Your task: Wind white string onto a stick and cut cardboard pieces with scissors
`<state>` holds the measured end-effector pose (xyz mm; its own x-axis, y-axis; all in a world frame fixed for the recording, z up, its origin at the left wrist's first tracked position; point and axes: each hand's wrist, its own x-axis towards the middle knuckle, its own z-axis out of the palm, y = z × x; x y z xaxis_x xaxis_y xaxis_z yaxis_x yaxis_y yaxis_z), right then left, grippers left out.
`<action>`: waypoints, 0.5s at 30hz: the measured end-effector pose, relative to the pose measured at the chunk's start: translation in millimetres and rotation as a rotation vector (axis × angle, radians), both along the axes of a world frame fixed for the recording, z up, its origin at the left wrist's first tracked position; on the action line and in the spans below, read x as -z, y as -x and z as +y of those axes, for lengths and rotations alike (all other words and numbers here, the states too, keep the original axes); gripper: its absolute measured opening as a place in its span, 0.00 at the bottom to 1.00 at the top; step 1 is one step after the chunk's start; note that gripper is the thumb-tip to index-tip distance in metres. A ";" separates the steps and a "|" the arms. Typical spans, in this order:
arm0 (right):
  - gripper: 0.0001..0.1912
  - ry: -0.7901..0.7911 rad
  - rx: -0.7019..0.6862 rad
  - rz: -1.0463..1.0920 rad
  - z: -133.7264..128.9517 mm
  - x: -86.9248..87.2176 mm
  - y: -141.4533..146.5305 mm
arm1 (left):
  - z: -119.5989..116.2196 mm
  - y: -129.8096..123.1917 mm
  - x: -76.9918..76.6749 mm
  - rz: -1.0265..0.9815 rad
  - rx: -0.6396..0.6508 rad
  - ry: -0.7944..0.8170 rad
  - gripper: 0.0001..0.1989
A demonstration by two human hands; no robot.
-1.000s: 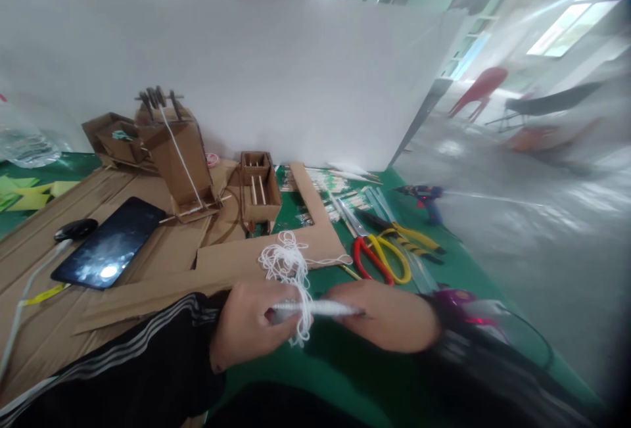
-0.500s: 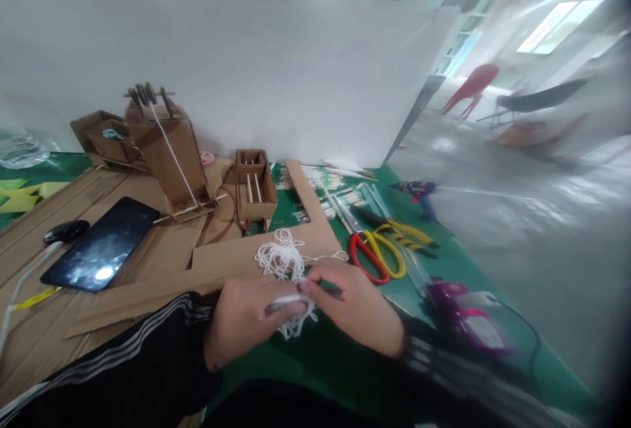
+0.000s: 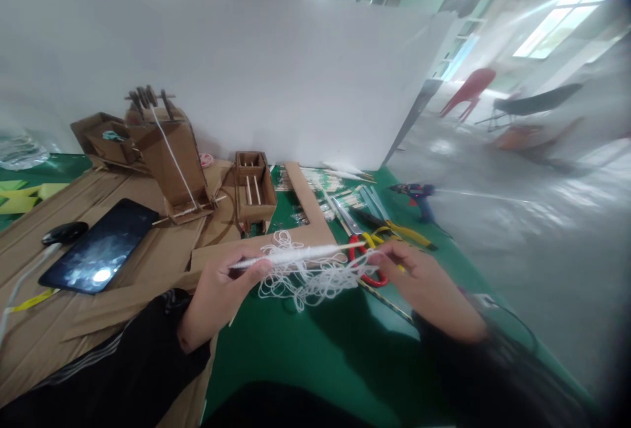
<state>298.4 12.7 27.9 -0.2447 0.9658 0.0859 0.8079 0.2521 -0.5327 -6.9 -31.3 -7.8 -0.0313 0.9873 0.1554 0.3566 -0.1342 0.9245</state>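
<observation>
My left hand (image 3: 231, 283) grips one end of a thin wooden stick wound with white string (image 3: 296, 256), held nearly level and pointing right. Its bare wooden tip (image 3: 352, 246) sticks out past the winding. Below and around it hangs a loose tangle of white string (image 3: 320, 286). My right hand (image 3: 409, 270) pinches strands of that string with thumb and fingertips, close to the stick's tip. Behind the right fingers lie scissors (image 3: 353, 250) with red and yellow handles, partly covered by string and hand.
Cardboard strips (image 3: 308, 201) lie on the green table (image 3: 276, 369). A cardboard model (image 3: 170, 158), a small cardboard box (image 3: 256, 185) and a phone (image 3: 98, 244) are to the left. Yellow-handled pliers (image 3: 411, 234) and a glue gun (image 3: 419, 194) are at right, before a white board (image 3: 221, 66).
My hands have moved apart, the right one going right with string strands. The string-wound stick now shows level in my left hand, and the tangle is stretched out sideways.
</observation>
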 end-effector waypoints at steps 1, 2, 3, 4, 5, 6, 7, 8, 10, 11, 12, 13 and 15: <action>0.16 0.020 -0.026 -0.044 0.9 2.2 -2.3 | 0.8 -0.1 0.1 -0.025 -0.009 -0.007 0.13; 0.15 0.031 -0.050 -0.093 1.5 4.3 -3.4 | 1.3 -0.1 0.2 -0.044 -0.013 -0.013 0.13; 0.13 0.022 -0.057 -0.134 1.5 6.0 -3.2 | 1.5 -0.2 0.4 -0.053 -0.010 -0.015 0.13; 0.13 -0.016 -0.045 -0.153 0.7 6.8 -1.8 | 1.5 -0.3 0.5 -0.052 -0.005 -0.013 0.13; 0.14 -0.081 -0.022 -0.143 -0.9 6.3 0.8 | 1.1 -0.4 0.7 -0.041 0.006 -0.011 0.13; 0.16 -0.158 -0.001 -0.102 -3.1 4.4 4.3 | 0.6 -0.7 0.9 -0.025 0.017 -0.010 0.13; 0.16 -0.236 0.003 -0.045 -5.8 1.1 8.2 | -0.2 -1.1 0.9 -0.008 0.027 -0.009 0.12; 0.17 -0.300 -0.015 0.010 -8.6 -3.2 12.3 | -1.1 -1.5 0.9 0.006 0.037 -0.005 0.12; 0.15 -0.369 -0.117 0.043 -12.9 -12.6 19.6 | -2.6 -2.4 0.7 0.022 0.047 0.002 0.12; 0.14 -0.373 -0.187 0.012 -13.7 -16.3 22.6 | -3.0 -2.8 0.6 0.027 0.049 0.008 0.12; 0.13 -0.366 -0.253 -0.039 -13.5 -18.6 25.0 | -3.1 -3.0 0.9 0.027 0.046 0.015 0.12; 0.12 -0.351 -0.307 -0.095 -12.3 -19.0 27.0 | -2.8 -3.1 1.4 0.017 0.036 0.020 0.11; 0.12 -0.318 -0.366 -0.160 -8.1 -14.7 30.7 | -0.9 -3.0 3.9 -0.057 -0.019 0.031 0.11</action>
<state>267.6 4.6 42.5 -0.5964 0.7463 0.2956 0.7014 0.6636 -0.2603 -3.9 -32.2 -11.7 -0.0584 0.9908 0.1225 0.3058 -0.0990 0.9469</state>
